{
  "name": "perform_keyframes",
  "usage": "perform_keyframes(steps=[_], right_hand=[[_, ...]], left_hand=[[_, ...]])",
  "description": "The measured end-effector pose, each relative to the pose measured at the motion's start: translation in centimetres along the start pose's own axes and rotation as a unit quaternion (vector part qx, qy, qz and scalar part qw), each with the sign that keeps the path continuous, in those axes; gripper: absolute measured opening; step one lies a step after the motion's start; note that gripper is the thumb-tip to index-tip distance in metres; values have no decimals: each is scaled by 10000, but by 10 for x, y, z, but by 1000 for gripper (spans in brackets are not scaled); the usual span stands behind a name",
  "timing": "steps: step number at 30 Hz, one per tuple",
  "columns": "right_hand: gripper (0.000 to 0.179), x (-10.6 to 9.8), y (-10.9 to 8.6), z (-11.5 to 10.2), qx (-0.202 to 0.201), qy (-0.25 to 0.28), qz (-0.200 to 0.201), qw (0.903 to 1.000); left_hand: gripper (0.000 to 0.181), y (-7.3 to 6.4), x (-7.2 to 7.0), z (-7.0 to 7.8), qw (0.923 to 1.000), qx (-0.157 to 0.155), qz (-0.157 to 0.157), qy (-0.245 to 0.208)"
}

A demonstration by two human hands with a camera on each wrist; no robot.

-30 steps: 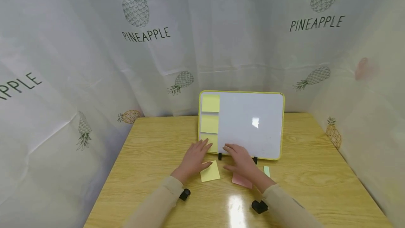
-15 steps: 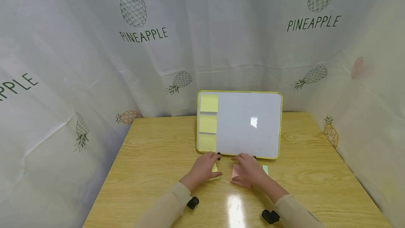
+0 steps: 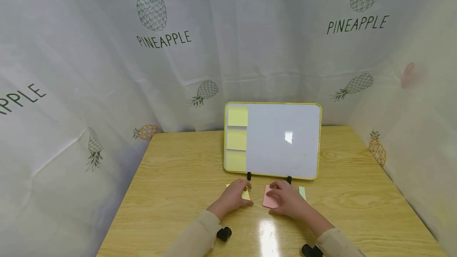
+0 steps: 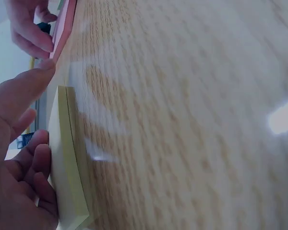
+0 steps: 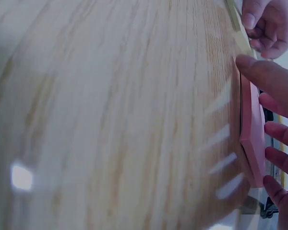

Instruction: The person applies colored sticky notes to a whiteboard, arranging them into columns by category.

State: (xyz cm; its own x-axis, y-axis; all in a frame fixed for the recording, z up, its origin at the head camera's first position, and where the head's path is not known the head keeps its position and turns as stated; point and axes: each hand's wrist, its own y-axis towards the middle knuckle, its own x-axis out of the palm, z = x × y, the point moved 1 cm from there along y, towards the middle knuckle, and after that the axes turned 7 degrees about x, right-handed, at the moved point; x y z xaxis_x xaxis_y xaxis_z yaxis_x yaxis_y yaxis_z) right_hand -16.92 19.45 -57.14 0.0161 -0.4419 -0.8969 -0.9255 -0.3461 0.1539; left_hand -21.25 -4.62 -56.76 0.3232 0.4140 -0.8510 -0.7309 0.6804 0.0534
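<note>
My left hand [image 3: 232,198] is over a yellow sticky-note pad [image 3: 246,195] on the table and hides most of it. In the left wrist view its loosely bent fingers rest by the top of the yellow pad [image 4: 69,163], while the thumb reaches past it. My right hand [image 3: 288,199] is at a pink sticky-note pad [image 3: 268,199]. Seen from the right wrist, relaxed, spread fingertips touch or hover over the pink pad [image 5: 252,129], and the thumb lies near its corner. Behind both hands stands a whiteboard [image 3: 282,142] with yellow notes [image 3: 236,140] in a column on its left side.
A green sticky-note pad [image 3: 302,192] lies partly hidden beside the right hand. Black feet [image 3: 248,176] support the whiteboard's lower edge. The wooden table [image 3: 178,169] ends at a pineapple-print curtain [image 3: 250,50] behind and at both sides.
My left hand has left the lowest yellow note on the whiteboard and moved down to the yellow pad. The right hand has drawn back from near the board to the pink pad.
</note>
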Motion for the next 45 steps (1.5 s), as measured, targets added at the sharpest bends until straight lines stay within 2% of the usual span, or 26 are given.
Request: perform_keyframes(steps=[10, 24, 29, 36, 45], right_hand=[[42, 8, -2, 2, -302, 510, 571, 9966], [43, 12, 13, -14, -509, 506, 217, 9972], [44, 13, 15, -18, -349, 615, -46, 9975], [46, 16, 18, -17, -201, 783, -285, 9963], [46, 15, 18, -16, -80, 1105, -328, 9933]], left_hand=[[42, -4, 2, -3, 9998, 32, 33, -193], [43, -9, 6, -7, 9998, 69, -6, -180], [41, -10, 6, -5, 9997, 126, 74, -203], [38, -9, 8, -6, 9997, 37, 117, -227], [32, -8, 11, -5, 9993, -20, 197, -302]])
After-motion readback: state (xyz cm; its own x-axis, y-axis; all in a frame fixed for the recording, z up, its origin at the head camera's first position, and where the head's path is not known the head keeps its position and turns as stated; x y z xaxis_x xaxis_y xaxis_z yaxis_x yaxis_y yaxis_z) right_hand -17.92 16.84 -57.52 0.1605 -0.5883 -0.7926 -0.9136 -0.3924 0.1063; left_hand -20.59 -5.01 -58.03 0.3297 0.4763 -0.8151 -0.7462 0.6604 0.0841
